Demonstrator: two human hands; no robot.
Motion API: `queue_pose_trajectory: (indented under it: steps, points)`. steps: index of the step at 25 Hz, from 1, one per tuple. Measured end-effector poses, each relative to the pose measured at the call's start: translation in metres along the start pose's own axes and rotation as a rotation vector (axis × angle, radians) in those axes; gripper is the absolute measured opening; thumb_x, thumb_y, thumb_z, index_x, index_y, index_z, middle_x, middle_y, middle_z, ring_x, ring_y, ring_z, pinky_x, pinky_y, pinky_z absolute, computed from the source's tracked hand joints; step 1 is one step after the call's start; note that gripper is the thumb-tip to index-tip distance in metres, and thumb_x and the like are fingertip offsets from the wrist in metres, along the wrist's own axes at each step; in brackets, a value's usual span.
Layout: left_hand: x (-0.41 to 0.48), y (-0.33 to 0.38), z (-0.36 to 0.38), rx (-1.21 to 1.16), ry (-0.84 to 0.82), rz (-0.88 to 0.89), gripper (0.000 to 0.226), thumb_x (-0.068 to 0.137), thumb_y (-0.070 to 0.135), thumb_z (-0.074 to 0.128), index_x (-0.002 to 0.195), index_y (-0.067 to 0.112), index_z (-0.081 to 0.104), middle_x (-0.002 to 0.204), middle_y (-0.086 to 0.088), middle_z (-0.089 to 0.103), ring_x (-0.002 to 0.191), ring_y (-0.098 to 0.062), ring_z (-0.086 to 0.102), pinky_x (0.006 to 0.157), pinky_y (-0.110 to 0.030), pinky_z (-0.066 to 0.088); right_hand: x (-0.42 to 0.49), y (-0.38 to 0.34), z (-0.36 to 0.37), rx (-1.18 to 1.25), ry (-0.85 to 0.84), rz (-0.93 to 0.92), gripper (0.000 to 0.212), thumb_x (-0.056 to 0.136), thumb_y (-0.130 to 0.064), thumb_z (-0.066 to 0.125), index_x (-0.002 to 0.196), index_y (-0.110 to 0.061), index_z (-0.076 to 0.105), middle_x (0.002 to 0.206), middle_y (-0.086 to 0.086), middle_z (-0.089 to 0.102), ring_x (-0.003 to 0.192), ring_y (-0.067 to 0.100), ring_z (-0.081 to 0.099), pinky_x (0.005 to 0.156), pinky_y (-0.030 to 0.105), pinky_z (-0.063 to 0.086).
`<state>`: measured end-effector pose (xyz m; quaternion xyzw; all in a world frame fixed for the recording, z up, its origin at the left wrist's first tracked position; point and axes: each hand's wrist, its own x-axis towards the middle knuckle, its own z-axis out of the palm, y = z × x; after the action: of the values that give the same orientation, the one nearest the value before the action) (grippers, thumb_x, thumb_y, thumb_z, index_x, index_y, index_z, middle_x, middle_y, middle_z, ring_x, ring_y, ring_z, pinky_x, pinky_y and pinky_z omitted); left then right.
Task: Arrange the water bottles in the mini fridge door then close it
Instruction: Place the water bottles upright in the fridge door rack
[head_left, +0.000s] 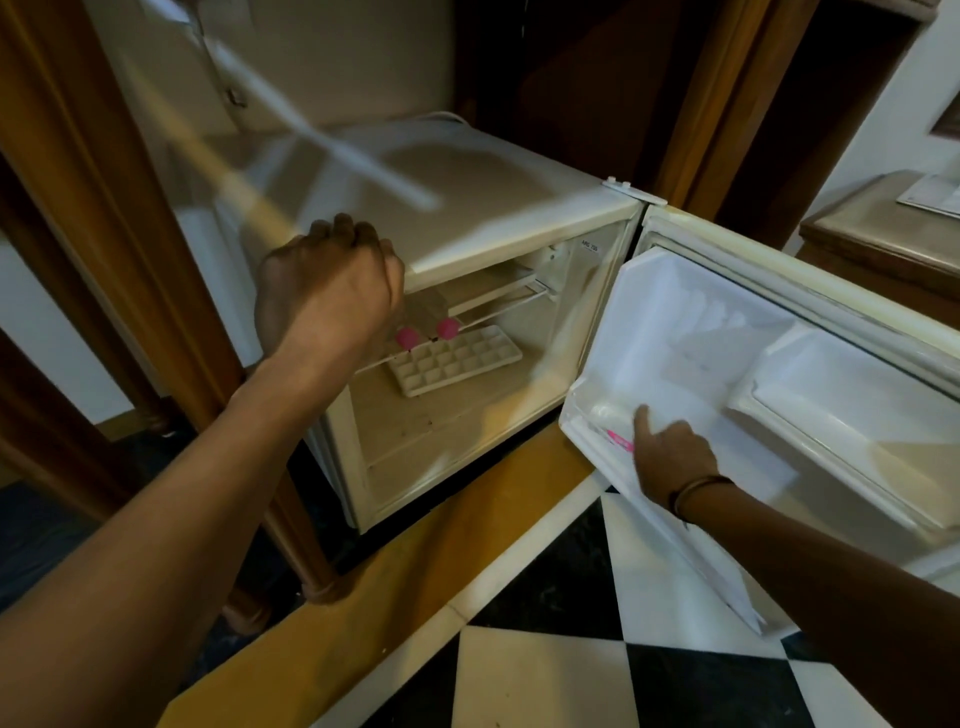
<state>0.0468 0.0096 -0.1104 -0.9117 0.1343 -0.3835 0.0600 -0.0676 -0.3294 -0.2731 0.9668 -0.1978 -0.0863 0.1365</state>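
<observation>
Fridge: the mini fridge stands with its door swung wide to the right, inner side facing up toward the camera.
Bottle: a water bottle with a pink label lies low in the door shelf at the door's near corner; only part of it shows past the hand.
Other bottles: two pink caps sit inside the cabinet behind the wire shelf, beside an ice tray; probably bottles, though the left hand hides their bodies.
Right hand: the right hand rests in the door shelf, fingers curled loosely against the bottle; whether they actually grip it I cannot tell.
Left hand: the left hand is curled into a closed fist at the cabinet's top front edge, apparently bracing; nothing is seen held in it.
Stage: placing in the door looks under way; the door is not yet closed.
Risk: a bottle left slanted or lying across the shelf could roll out or jam when the door swings shut.
Risk: closing with the left hand at the opening would pinch it.
</observation>
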Motion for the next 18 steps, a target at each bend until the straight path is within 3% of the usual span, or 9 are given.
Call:
queue_pose_trajectory:
  steps: [4,6,8,10,13,18]
  points:
    - [-0.001,-0.001,0.000,-0.080,-0.020,-0.030,0.034,0.108,0.023,0.049,0.082,0.006,0.062,0.068,-0.009,0.042,0.048,-0.014,0.015,0.049,-0.022,0.012,0.020,-0.013,-0.048,-0.025,0.050,0.008,0.044,0.100,-0.019,0.045,0.141,-0.006,0.045,0.125,0.023,0.059,0.111,0.037,0.062,0.091,0.041,0.051]
    - [0.000,0.000,-0.001,-0.114,-0.003,-0.041,0.037,0.110,0.025,0.042,0.084,0.006,0.060,0.069,-0.008,0.038,0.048,-0.014,0.015,0.050,-0.021,0.013,0.035,-0.002,-0.067,0.047,0.119,0.036,0.033,0.099,-0.010,0.046,0.131,-0.003,0.051,0.125,0.024,0.060,0.113,0.040,0.061,0.094,0.044,0.049]
    - [0.000,0.000,-0.001,-0.137,0.000,-0.053,0.036,0.111,0.025,0.040,0.084,0.009,0.057,0.067,-0.006,0.035,0.048,-0.014,0.018,0.050,-0.022,0.016,0.054,0.010,-0.079,0.222,0.192,0.057,0.028,0.099,-0.005,0.049,0.125,-0.002,0.055,0.123,0.025,0.061,0.111,0.044,0.062,0.095,0.046,0.050]
    - [0.000,0.001,0.000,-0.140,0.003,-0.047,0.037,0.111,0.026,0.039,0.086,0.007,0.059,0.069,-0.005,0.036,0.049,-0.017,0.026,0.050,-0.024,0.020,0.069,0.018,-0.083,0.477,0.247,0.111,0.023,0.095,-0.007,0.063,0.118,-0.005,0.064,0.120,0.023,0.064,0.108,0.044,0.064,0.095,0.047,0.055]
    - [0.001,0.000,0.001,-0.109,-0.011,-0.036,0.042,0.111,0.026,0.038,0.090,0.003,0.066,0.074,-0.009,0.044,0.055,-0.024,0.040,0.050,-0.025,0.022,0.078,0.017,-0.078,0.655,0.323,0.120,0.027,0.088,-0.012,0.077,0.115,-0.011,0.072,0.116,0.019,0.070,0.104,0.041,0.069,0.095,0.049,0.058]
    - [0.000,0.001,-0.003,-0.121,-0.023,-0.034,0.040,0.110,0.025,0.040,0.090,0.003,0.067,0.077,-0.017,0.062,0.055,-0.024,0.038,0.051,-0.022,0.016,0.079,0.014,-0.068,0.679,0.396,0.029,0.041,0.092,-0.002,0.065,0.131,-0.016,0.069,0.122,0.016,0.071,0.110,0.040,0.068,0.100,0.049,0.056]
